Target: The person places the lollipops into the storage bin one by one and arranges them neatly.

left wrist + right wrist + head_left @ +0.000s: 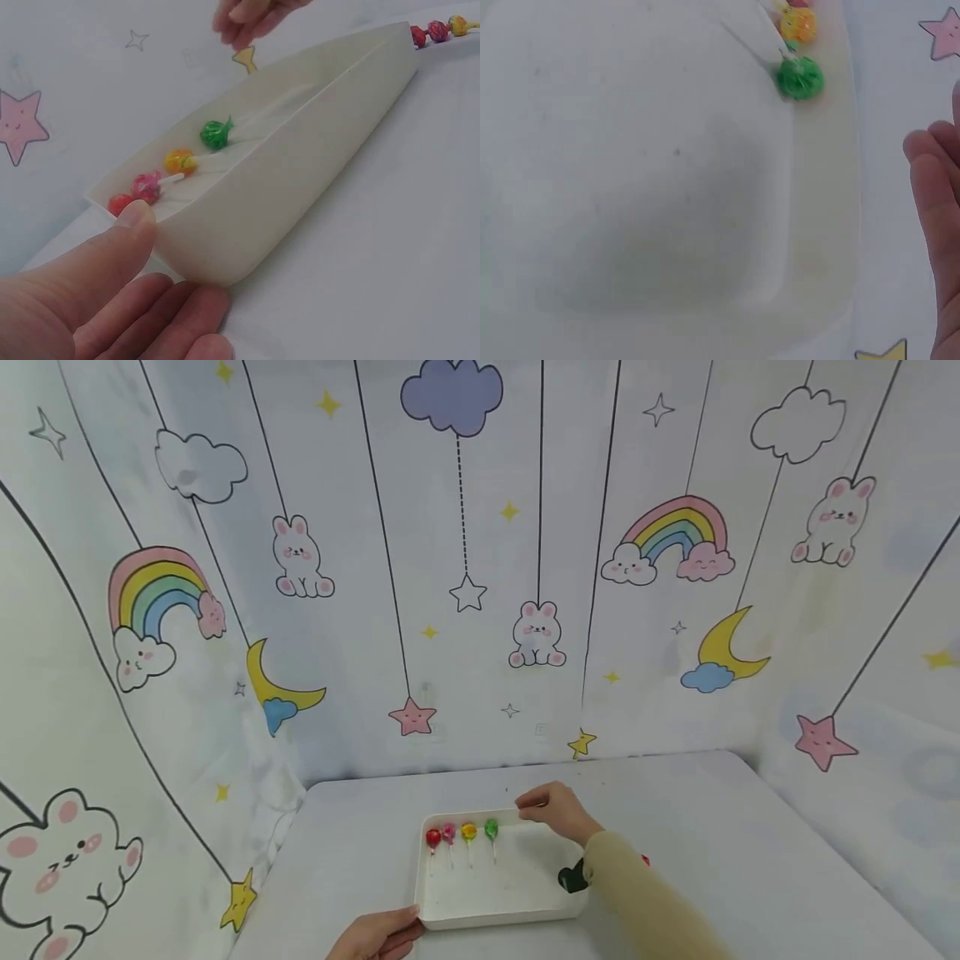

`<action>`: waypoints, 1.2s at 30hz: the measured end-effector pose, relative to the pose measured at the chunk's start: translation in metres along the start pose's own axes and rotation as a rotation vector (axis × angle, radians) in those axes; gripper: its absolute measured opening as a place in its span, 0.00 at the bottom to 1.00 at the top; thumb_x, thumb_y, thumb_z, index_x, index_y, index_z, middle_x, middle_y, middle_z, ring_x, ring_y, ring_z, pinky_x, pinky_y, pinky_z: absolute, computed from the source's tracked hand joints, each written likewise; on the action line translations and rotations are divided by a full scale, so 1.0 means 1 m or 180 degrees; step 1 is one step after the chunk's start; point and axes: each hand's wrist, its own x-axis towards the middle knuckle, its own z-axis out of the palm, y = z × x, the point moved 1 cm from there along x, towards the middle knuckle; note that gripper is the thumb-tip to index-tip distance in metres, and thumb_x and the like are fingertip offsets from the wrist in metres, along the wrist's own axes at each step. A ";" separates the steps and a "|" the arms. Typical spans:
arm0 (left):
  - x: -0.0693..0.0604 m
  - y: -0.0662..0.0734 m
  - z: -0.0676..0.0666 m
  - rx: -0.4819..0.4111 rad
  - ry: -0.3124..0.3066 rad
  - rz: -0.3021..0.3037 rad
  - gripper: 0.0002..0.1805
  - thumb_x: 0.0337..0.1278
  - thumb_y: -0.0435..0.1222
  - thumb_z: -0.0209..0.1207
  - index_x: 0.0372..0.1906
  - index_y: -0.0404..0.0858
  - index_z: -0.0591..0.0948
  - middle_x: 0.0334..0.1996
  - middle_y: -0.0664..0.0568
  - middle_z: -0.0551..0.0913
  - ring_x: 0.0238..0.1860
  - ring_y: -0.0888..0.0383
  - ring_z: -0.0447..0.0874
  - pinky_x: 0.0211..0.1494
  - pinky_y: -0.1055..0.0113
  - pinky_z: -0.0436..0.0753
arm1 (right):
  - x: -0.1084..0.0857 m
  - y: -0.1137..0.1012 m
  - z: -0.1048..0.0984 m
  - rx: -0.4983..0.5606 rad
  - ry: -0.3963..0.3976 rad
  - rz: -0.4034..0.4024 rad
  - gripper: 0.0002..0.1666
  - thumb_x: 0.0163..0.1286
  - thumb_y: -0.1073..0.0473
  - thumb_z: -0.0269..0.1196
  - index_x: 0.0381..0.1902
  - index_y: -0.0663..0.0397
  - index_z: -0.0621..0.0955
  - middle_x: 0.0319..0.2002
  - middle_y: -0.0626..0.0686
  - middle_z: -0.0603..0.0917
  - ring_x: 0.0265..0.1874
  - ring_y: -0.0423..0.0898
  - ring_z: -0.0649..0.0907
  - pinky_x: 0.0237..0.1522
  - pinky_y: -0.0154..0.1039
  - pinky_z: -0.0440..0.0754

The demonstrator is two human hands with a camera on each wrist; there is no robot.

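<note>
Gripped the white tray [502, 920] by its near left corner with the left hand [378, 935], likely to steady it. Saw loose lollipops [437, 31] outside, rightward, and four lollipops [468, 832] inside along the far side, apparently for a neat row. Held the right hand [558, 812], empty and loosely extended, above the far edge.

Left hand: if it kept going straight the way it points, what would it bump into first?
The left hand would meet the white tray right away, because it already holds the near left corner. It would probably push the tray along.
</note>
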 end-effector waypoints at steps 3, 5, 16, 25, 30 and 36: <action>0.000 0.001 0.000 0.0051 -0.0027 0.0025 0.35 0.60 0.42 0.72 0.61 0.18 0.76 0.40 0.44 0.92 0.42 0.57 0.92 0.52 0.63 0.89 | -0.009 0.017 -0.026 0.0174 0.0002 0.0041 0.19 0.69 0.54 0.71 0.54 0.58 0.87 0.49 0.52 0.90 0.45 0.45 0.87 0.49 0.44 0.90; 0.001 0.001 0.000 0.0091 -0.0040 0.0025 0.35 0.60 0.42 0.71 0.61 0.18 0.76 0.40 0.44 0.92 0.42 0.57 0.92 0.52 0.63 0.89 | -0.018 0.028 -0.045 0.0219 0.0042 0.0051 0.22 0.69 0.52 0.71 0.55 0.59 0.87 0.50 0.53 0.90 0.47 0.46 0.88 0.50 0.45 0.89; 0.006 -0.003 -0.003 0.0230 -0.0060 0.0048 0.34 0.62 0.44 0.70 0.60 0.20 0.77 0.42 0.44 0.92 0.42 0.59 0.91 0.51 0.64 0.89 | -0.068 0.084 -0.118 0.0094 0.0232 0.0271 0.22 0.72 0.52 0.68 0.58 0.58 0.84 0.56 0.61 0.87 0.52 0.52 0.87 0.57 0.52 0.87; 0.001 0.000 -0.003 0.0198 -0.0146 0.0099 0.34 0.62 0.45 0.70 0.60 0.20 0.77 0.42 0.44 0.92 0.42 0.60 0.91 0.52 0.65 0.89 | -0.084 0.118 -0.114 -0.0186 -0.0044 0.0416 0.19 0.69 0.59 0.69 0.55 0.62 0.85 0.52 0.60 0.89 0.50 0.53 0.87 0.53 0.50 0.88; -0.001 0.001 -0.002 0.0227 -0.0127 0.0030 0.34 0.62 0.45 0.70 0.60 0.20 0.78 0.41 0.45 0.92 0.41 0.61 0.91 0.52 0.65 0.89 | -0.094 0.130 -0.110 -0.0255 -0.0104 0.0553 0.18 0.66 0.60 0.72 0.52 0.61 0.87 0.49 0.57 0.90 0.49 0.53 0.88 0.52 0.50 0.89; 0.001 0.000 -0.002 0.0291 -0.0100 0.0014 0.34 0.63 0.46 0.69 0.60 0.21 0.78 0.41 0.46 0.92 0.40 0.62 0.90 0.52 0.66 0.89 | -0.099 0.139 -0.107 -0.0324 -0.0086 0.0630 0.18 0.62 0.61 0.74 0.49 0.59 0.89 0.46 0.56 0.91 0.47 0.51 0.88 0.52 0.51 0.88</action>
